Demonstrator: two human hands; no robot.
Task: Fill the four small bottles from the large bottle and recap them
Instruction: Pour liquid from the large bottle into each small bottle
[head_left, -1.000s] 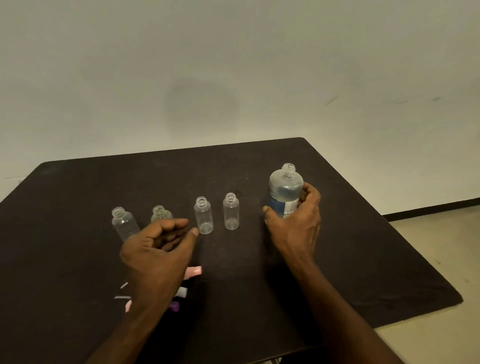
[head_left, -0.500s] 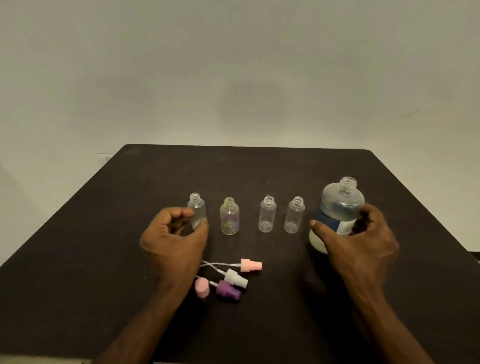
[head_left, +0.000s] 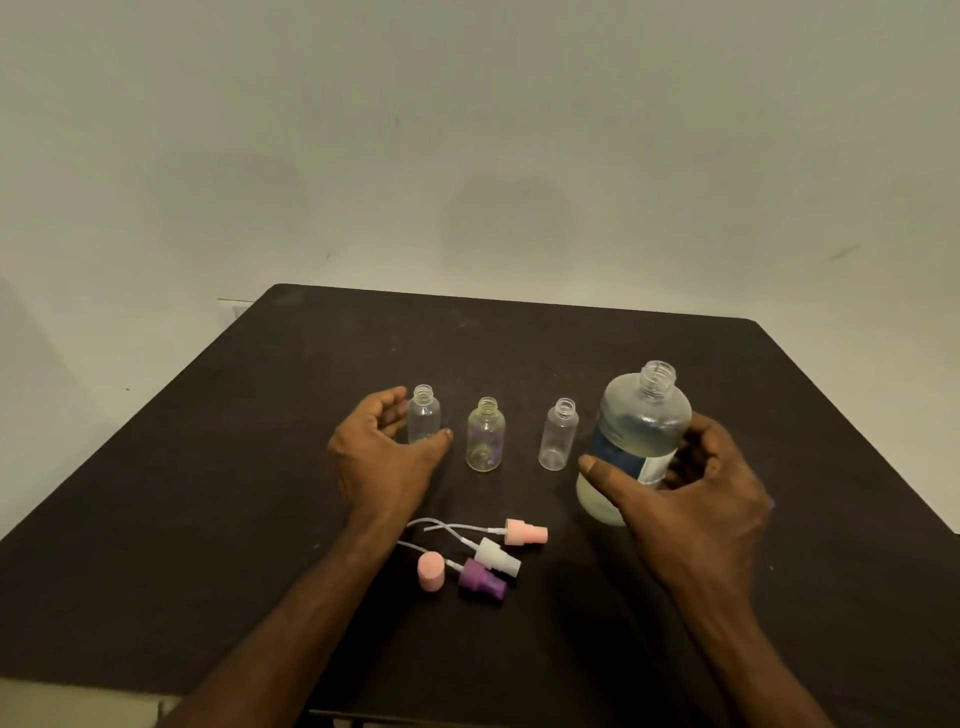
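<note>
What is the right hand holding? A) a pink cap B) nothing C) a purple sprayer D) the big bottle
D: the right hand has its thumb and fingers curled round the big bottle, while the caps lie untouched on the table.

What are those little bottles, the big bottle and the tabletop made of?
The small bottles look like clear, thin plastic: see-through walls, moulded screw threads. The large bottle seems cloudier, frosted plastic with a printed label. The tabletop is dark and matte, possibly cloth or laminate; I can't tell which.
</note>
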